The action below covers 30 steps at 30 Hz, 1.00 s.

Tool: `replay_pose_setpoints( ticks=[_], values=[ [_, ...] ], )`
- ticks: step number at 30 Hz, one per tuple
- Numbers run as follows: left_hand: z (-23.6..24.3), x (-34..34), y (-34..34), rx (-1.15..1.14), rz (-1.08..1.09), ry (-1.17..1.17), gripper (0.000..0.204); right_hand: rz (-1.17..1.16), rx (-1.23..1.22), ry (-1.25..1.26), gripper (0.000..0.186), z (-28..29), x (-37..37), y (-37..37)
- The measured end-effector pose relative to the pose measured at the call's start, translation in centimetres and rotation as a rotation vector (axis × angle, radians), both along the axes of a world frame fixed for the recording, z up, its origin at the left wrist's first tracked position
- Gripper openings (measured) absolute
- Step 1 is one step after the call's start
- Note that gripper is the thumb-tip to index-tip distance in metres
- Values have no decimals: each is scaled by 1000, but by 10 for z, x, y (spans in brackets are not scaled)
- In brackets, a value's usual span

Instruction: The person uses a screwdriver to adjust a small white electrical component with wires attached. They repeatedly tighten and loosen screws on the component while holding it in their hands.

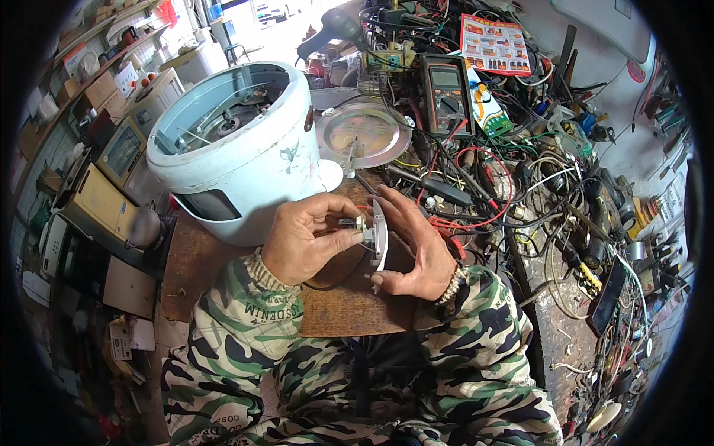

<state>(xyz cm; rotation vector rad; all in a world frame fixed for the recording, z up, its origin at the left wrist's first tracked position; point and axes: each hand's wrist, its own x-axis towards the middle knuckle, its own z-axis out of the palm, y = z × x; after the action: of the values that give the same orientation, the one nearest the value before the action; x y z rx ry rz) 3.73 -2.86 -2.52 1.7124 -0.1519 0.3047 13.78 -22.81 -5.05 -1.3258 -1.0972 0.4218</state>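
Observation:
Above the near part of a wooden bench (349, 308), my two hands meet over a white plastic cover (380, 239), seen nearly edge-on. My right hand (422, 251) grips the cover from its right side, with fingers behind and thumb along the lower edge. My left hand (309, 236) pinches a small white part (367, 233) against the cover's left face; whether the two are joined I cannot tell. A dark cable hangs below. Just beyond my left hand stands a pale, round rice cooker body (245, 178), its top open and wires inside.
Behind my hands lies a round metal plate (372, 134). A multimeter (447, 97) with red and black leads leans among tangled cables (535, 171). Tools and loose wires crowd the bench's right side. Shelves and old appliances (104, 204) line the left.

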Motion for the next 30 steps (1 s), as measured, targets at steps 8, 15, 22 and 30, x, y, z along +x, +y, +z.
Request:
replay_pose_setpoints(
  ticks=[8,15,22,30],
  values=[
    [3,-3,0,149,61,16,27,-5,-13,-53,108,-2,1,0],
    [-7,-3,4,200,81,-20,26,-58,-62,-84,86,13,11,-16],
    [-6,-2,5,230,81,-59,27,-747,-319,-563,32,27,66,-31],
    [-2,-2,10,165,84,-27,27,-604,-507,-641,21,33,60,-15]
  ],
)
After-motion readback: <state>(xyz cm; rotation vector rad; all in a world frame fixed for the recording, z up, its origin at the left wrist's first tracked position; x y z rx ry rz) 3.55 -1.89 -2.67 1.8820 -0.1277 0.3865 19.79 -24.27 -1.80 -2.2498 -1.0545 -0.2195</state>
